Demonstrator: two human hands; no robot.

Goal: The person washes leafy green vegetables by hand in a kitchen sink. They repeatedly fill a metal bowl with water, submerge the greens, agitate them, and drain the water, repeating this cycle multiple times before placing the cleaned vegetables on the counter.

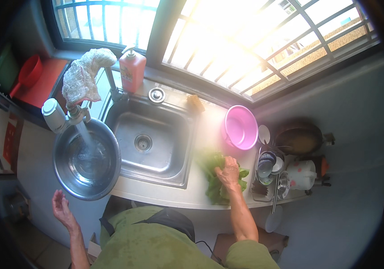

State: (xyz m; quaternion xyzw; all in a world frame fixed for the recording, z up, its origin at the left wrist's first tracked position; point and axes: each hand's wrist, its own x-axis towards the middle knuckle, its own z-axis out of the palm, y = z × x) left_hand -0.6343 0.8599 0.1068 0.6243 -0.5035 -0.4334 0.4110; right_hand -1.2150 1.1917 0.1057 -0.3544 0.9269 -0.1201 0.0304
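On the counter right of the sink, my right hand (229,171) grips a bunch of leafy green vegetables (215,188) from above. Part of the leaves lies hidden under the hand and fingers. My left hand (61,206) holds nothing; it hovers palm up near the lower left rim of a stainless steel basin (65,168), its fingers loosely curled. Water pours into that basin from a faucet (75,113) that has a white filter (53,112) attached. The basin holds some water and stands left of the steel sink (175,158).
A pink plastic basin (240,127) stands behind the greens. Right of it are a dish rack with bowls (265,166), a wok (298,138) and a white pot (301,175). Along the window sit a pink pump bottle (132,72), a sink strainer (156,95) and a sponge (196,103).
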